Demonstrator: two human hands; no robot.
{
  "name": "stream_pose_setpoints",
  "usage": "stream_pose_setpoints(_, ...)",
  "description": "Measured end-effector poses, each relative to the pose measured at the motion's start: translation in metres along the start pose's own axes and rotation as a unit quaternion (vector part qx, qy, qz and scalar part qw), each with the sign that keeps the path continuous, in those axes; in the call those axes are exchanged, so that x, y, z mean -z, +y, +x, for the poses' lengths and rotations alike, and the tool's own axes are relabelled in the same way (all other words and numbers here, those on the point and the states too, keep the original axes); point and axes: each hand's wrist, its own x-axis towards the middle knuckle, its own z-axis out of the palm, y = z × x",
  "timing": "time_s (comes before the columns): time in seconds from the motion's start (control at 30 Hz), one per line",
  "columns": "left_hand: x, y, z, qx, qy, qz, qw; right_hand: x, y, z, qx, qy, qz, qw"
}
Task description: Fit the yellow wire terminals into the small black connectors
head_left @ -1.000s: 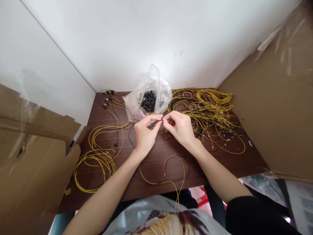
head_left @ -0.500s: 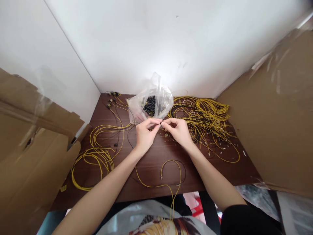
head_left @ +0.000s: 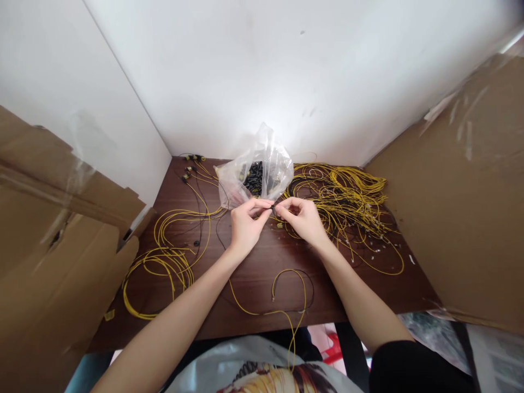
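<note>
In the head view my left hand [head_left: 246, 222] is closed in a pinch on a small black part [head_left: 273, 207], too small to make out its kind. My right hand [head_left: 302, 219] pinches at the same part from the other side, its fingertips almost meeting those of the left. Just behind both hands stands a clear plastic bag [head_left: 278, 169] with many small black pieces [head_left: 254, 177] inside. A yellow and black wire [head_left: 254, 313] loops over the front of the table, passes under my left forearm and hangs over the edge onto my lap.
A large tangle of yellow wires [head_left: 347, 191] covers the back right. Coiled yellow wires [head_left: 135, 273] lie at the left, their black ends [head_left: 189, 173] near the back. Cardboard panels [head_left: 450, 191] flank the brown table [head_left: 262, 262]; a white wall [head_left: 245, 71] closes the back.
The view has shifted slightly. My right fingertips have drawn a little away from the left ones, showing more of the black part between them. The wires and bag rest as before.
</note>
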Motion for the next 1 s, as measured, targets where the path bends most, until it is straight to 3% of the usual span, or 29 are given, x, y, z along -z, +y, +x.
stream_pose_setpoints(0.17, -0.0010, -0.0006, -0.0003, 0.010, 0.002, -0.012, 1.000, -0.0021, 0.0032, 0.0001, 0.014, 0.026, -0.027, 0.999)
stream_pose_setpoints(0.37, -0.0003, -0.0017, 0.0011, 0.026, 0.004, -0.022, 0.999, -0.0043, 0.0020, -0.0017, 0.086, 0.054, -0.118, 0.988)
stream_pose_setpoints(0.63, 0.0009, 0.0002, 0.0017, 0.039, 0.008, -0.032, 0.999, -0.0084, 0.0018, -0.0048, 0.147, 0.064, -0.142, 0.977)
stream_pose_setpoints(1.0, 0.0007, -0.0004, 0.0032, 0.039, 0.009, -0.028, 0.999, -0.0007, 0.0005, 0.0008, 0.038, 0.038, -0.054, 0.997)
